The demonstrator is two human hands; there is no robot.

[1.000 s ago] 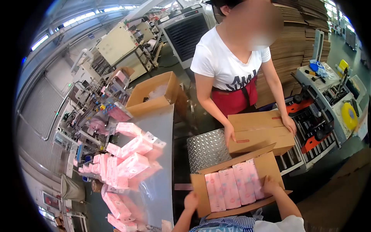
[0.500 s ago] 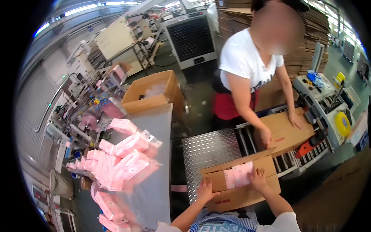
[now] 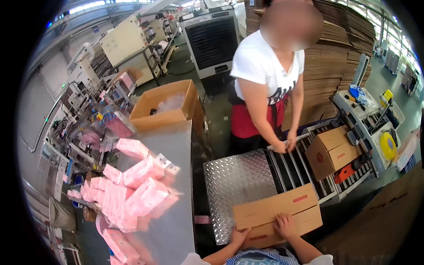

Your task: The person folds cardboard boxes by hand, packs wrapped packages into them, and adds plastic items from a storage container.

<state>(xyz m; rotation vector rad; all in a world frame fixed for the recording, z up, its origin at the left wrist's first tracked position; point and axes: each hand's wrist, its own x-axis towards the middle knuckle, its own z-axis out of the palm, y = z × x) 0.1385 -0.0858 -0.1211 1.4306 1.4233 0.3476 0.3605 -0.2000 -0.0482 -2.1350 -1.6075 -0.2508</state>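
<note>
The near cardboard box (image 3: 276, 210) has its top flaps folded down, and the pink packs inside are hidden. My left hand (image 3: 239, 237) touches the box's left near corner, its fingers partly visible and apart. On the near flap, close to the middle seam, my right hand (image 3: 285, 226) lies with its fingers spread. The box stands at the near edge of a diamond-plate metal surface (image 3: 238, 181). Pink packs (image 3: 148, 196) are piled on the grey table (image 3: 176, 225) to the left.
A co-worker (image 3: 265, 75) stands across, hands together over the roller conveyor (image 3: 289, 168). Another closed box (image 3: 334, 152) sits on the rollers by a taping machine (image 3: 360, 132). An open carton (image 3: 165, 106) stands behind the table, and stacked cardboard (image 3: 331, 57) behind the co-worker.
The near box's flaps have come down over the pink packs, with my hands moving onto them. The other box has moved right along the rollers, and the co-worker's hands have left it.
</note>
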